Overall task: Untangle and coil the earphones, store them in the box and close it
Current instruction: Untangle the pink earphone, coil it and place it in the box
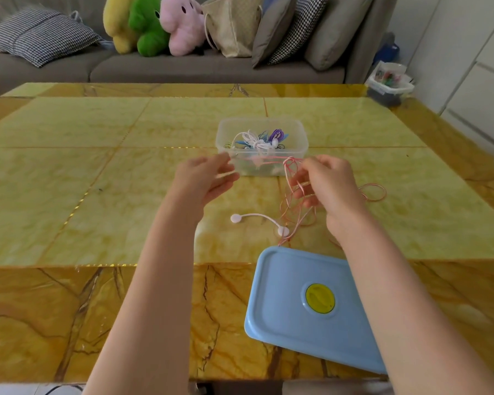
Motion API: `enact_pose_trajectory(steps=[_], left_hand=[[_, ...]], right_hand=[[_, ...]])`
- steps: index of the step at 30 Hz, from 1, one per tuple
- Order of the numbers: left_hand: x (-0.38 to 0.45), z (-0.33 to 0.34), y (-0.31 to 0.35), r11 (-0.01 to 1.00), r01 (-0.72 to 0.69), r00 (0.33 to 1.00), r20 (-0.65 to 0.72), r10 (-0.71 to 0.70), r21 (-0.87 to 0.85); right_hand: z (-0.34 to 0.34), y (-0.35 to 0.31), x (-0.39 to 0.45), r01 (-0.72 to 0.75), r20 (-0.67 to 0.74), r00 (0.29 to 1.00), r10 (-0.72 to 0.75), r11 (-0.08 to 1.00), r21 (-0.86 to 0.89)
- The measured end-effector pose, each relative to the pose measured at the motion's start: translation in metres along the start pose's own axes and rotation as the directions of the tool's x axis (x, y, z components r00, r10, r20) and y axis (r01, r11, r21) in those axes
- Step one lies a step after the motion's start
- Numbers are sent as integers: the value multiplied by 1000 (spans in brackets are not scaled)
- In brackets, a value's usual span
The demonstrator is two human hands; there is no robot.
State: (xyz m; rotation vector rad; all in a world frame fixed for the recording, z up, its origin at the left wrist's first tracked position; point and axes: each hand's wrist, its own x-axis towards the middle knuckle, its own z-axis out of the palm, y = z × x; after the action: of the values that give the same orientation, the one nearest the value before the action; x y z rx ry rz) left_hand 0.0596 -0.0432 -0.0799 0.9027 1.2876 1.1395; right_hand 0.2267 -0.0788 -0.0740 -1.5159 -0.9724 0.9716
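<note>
Untangling is under way: cord (293, 192) is pinched in right hand (325, 186), left hand (208, 178) loose-fingered, grip unclear. Next, loops are to be freed, then coiled into box (261, 146).

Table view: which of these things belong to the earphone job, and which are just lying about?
Job:
pink earphones, cord held in right hand, strand running to left hand
clear box with coiled earphones inside
blue lid

Lying about:
plush toys
cushions
tote bag
small bin
</note>
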Motion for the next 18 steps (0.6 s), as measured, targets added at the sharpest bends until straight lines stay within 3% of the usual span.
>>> enact_pose_trajectory(steps=[2,4,8,10,18], left_hand=[[2,4,-6,929,-23,993,-102,65,368],[1,9,-7,855,-106,977,-107,185,508],[-6,19,0,890,-280,960,99,262,359],[-11,26,2,867,-333,938,219,267,371],[-22,31,1,850,-336,925,315,215,405]], right_hand=[[-1,-3,-5,-48,84,996,40,994,96],[-1,-6,-8,-66,159,986,49,993,99],[5,-7,-9,-24,166,986,22,1000,13],[10,-8,-9,-17,157,987,18,1000,-7],[15,-2,-9,-3,133,991,9,999,-45]])
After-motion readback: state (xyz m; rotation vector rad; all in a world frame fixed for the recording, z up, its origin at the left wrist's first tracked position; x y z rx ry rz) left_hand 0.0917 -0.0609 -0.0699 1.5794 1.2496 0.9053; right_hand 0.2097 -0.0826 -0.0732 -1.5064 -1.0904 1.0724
